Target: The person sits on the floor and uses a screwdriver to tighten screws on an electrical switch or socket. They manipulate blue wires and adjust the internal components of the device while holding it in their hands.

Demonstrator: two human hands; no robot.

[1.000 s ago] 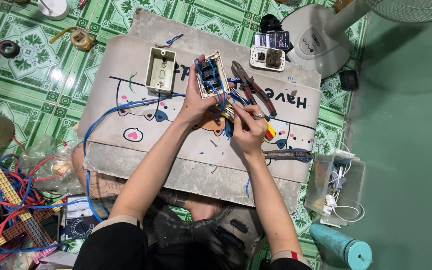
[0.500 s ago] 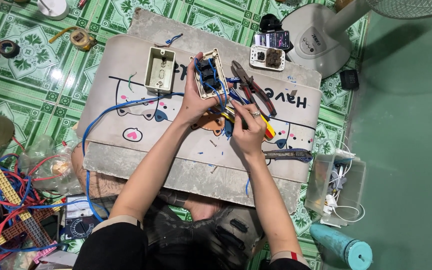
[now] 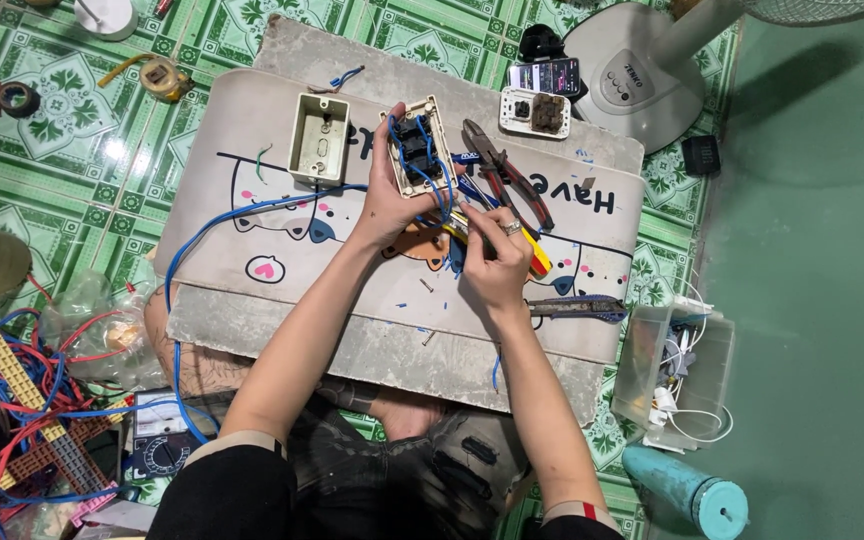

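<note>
At your far left a tangle of red and blue wires [image 3: 12, 420] lies on the floor. On the bench [image 3: 252, 310], an empty beige wall box [image 3: 318, 138] sits just left of your left hand [image 3: 389, 205]. That hand grips the switch module [image 3: 418, 147], tilted up, blue wires [image 3: 442, 190] trailing down from it. Just below and right, your right hand [image 3: 495, 262] pinches a yellow-handled tool [image 3: 535, 258] against those wires. Red-handled pliers [image 3: 505, 172] lie beside it.

One pair of pliers [image 3: 505, 172], one wall box [image 3: 318, 139], one phone [image 3: 545, 76].
</note>
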